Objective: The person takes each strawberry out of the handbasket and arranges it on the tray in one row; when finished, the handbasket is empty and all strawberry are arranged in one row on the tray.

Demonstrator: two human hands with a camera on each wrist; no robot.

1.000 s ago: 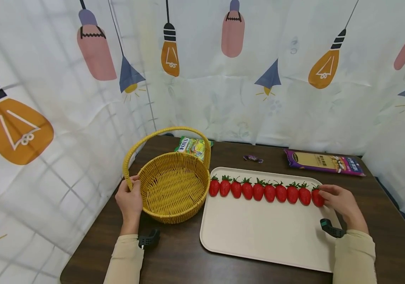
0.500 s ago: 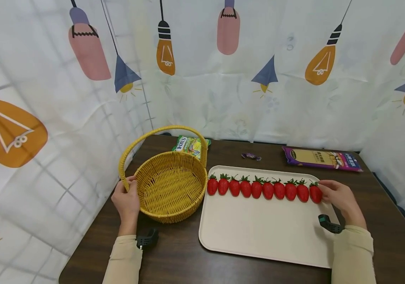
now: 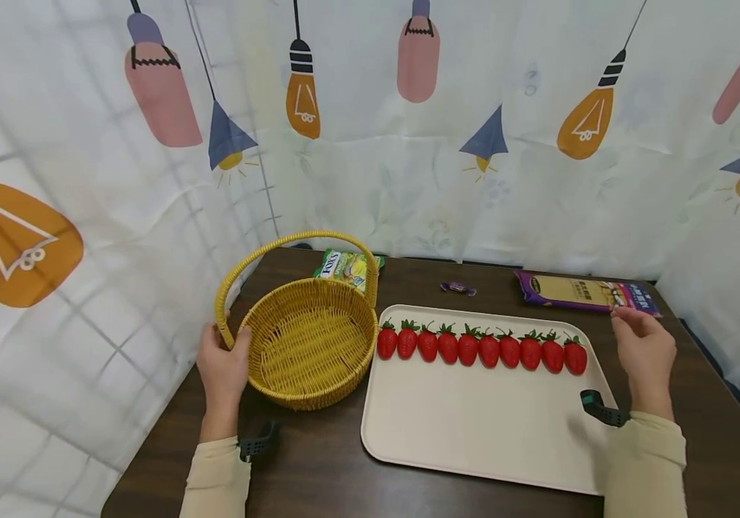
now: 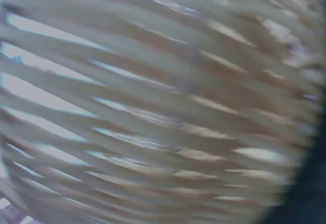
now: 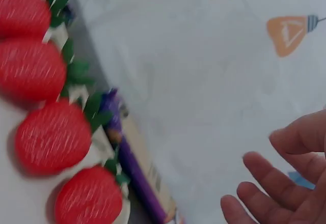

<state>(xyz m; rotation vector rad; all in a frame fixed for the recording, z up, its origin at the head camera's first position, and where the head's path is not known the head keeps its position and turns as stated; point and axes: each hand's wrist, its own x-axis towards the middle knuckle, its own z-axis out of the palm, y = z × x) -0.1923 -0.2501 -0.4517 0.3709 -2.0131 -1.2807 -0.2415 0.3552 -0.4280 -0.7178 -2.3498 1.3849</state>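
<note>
A yellow wicker basket with a tall arched handle stands on the left. My left hand holds its left side at the foot of the handle, thumb at the rim and the other fingers partly hidden behind. The left wrist view is filled by blurred basket weave. Several red strawberries with green leaves lie in a row along the back of a cream tray. Over the tray's right side, my right hand is raised, apart from the end strawberry, its fingers loosely bent and holding nothing.
Behind the basket lies a green FOX'S packet. A small purple wrapped candy and a long purple-and-gold packet lie behind the tray. A patterned curtain surrounds the dark wooden table.
My right hand has let go of the end strawberry and moved up and right. My left hand has shifted slightly at the basket's side, its thumb spreading a little. The strawberry row looks unchanged.
</note>
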